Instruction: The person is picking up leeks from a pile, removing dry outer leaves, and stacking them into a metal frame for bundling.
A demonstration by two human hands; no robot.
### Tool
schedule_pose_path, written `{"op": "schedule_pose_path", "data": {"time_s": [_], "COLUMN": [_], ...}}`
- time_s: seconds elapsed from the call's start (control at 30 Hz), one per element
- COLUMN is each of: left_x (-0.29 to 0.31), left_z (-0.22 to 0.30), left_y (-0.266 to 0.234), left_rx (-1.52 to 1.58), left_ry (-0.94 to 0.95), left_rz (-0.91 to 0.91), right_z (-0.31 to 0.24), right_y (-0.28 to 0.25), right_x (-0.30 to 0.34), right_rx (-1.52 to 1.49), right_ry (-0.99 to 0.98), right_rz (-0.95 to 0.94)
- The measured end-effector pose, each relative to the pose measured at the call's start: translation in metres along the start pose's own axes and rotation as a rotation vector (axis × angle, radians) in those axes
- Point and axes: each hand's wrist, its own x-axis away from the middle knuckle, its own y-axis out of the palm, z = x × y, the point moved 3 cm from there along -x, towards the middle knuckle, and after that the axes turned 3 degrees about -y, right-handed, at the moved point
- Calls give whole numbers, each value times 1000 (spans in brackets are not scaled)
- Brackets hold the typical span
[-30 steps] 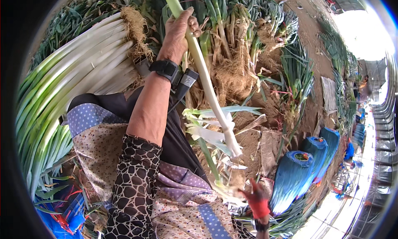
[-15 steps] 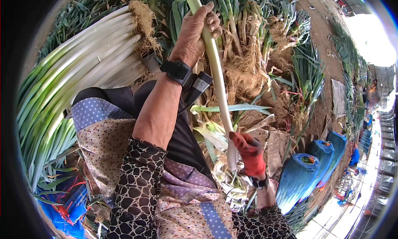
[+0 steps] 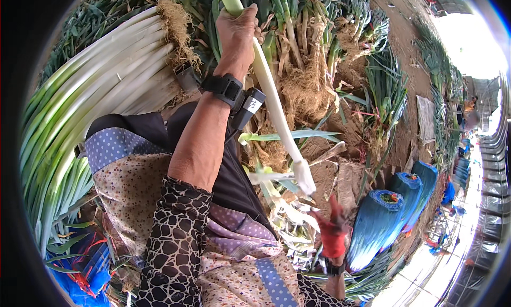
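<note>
My bare left hand point(image 3: 238, 35) is wrapped round a long leek point(image 3: 272, 99), slanting down to the right with its pale lower end loose in the air. To the right of that end is my right hand point(image 3: 332, 230) in a red glove, smeared a little by motion. Its fingers look spread and nothing shows between them. A blurred white strip of leaf point(image 3: 269, 177) lies beside the leek's lower end. Below it is a heap of pale peelings point(image 3: 290, 222). A thick stack of white-stemmed leeks point(image 3: 106, 72) with tangled roots point(image 3: 175, 27) rests at my left.
Unpeeled leeks with dry roots point(image 3: 311, 88) lie on the soil ahead. At the right are several blue wrapped bundles point(image 3: 379, 216). Blue plastic with red strings point(image 3: 88, 275) lies at lower left. A flat grey sheet point(image 3: 425, 119) is on the ground farther right.
My right hand has come off the leek's lower end, moved down and right, and opened. My left hand and the leek have shifted slightly left. The lower end has swung up.
</note>
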Motion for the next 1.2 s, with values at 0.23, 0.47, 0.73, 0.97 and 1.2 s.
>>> {"op": "schedule_pose_path", "data": {"time_s": [0.23,0.47,0.73,0.97,1.2], "left_x": [-7,-8,-5,7,11], "left_z": [-11,9,-4,17,17], "left_y": [-21,-28,-19,-1,-1], "left_rx": [-248,-306,-92,122,272], "left_ry": [319,285,42,15,-38], "left_rz": [67,105,-1,-263,-355], "right_z": [-82,-55,10,65,-53], "right_y": [20,23,47,24,8], "right_x": [-123,-84,69,102,-77], "right_rx": [50,-93,267,140,-144], "right_ry": [-133,-257,-186,469,-46], "right_rz": [-153,-193,-562,-650,47]}}
